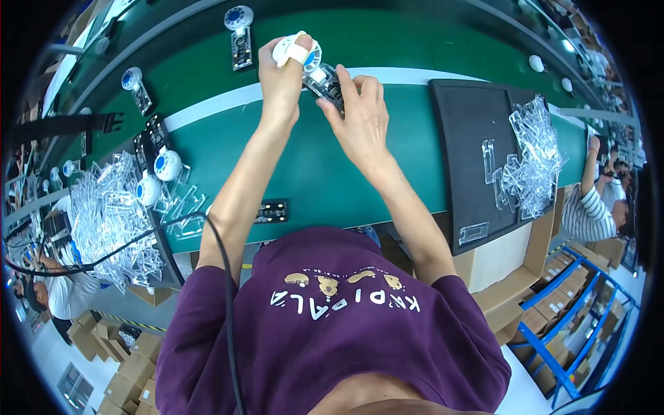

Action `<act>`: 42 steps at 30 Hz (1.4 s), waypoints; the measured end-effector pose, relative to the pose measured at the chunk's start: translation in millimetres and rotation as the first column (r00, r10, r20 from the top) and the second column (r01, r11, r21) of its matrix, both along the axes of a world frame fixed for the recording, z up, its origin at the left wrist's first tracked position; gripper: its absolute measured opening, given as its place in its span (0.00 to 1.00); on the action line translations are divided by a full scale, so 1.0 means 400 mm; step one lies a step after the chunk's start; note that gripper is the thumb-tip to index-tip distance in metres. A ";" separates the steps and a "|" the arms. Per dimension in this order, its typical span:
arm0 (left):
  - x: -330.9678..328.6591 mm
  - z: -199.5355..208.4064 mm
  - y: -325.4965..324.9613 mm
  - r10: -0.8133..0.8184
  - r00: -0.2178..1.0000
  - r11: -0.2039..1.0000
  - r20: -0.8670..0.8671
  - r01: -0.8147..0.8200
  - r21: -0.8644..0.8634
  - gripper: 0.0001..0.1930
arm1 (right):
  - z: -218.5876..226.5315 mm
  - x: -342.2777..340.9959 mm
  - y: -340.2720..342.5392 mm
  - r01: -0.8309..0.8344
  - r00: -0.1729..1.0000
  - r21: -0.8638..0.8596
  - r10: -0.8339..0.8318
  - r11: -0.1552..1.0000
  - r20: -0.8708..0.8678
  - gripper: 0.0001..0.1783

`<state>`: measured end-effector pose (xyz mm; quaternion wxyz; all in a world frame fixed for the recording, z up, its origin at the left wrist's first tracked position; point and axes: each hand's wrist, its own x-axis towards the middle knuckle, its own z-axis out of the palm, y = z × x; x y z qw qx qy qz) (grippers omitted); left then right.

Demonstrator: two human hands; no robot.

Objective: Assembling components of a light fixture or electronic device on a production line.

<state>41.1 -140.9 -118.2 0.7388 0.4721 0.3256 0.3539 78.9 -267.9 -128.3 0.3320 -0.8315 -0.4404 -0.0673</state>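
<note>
Above the far part of the bench I hold one device with both hands. It has a round white head with a blue ring (311, 59) and a clear and black rectangular body (324, 83). My left hand (280, 79) is closed around the head, its thumb pressed on the top. On the body's right side, the fingers and thumb of my right hand (364, 114) grip it, partly hiding it. A similar device (241, 48) lies just left of my left hand, and another (136, 90) lies farther left.
At the right, a black tray (470, 138) holds a heap of clear plastic frames (536, 159). Another clear-parts pile (114, 214) sits at the left beside more round-headed devices (167, 164). A black board (272, 211) lies by my left forearm. A black cable (223, 256) crosses that arm.
</note>
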 end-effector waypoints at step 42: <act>0.098 -0.194 0.234 0.276 0.868 0.584 -0.413 0.189 0.789 0.20 | -0.185 0.393 -0.734 0.635 0.765 -0.460 -0.419 0.621 0.490 0.14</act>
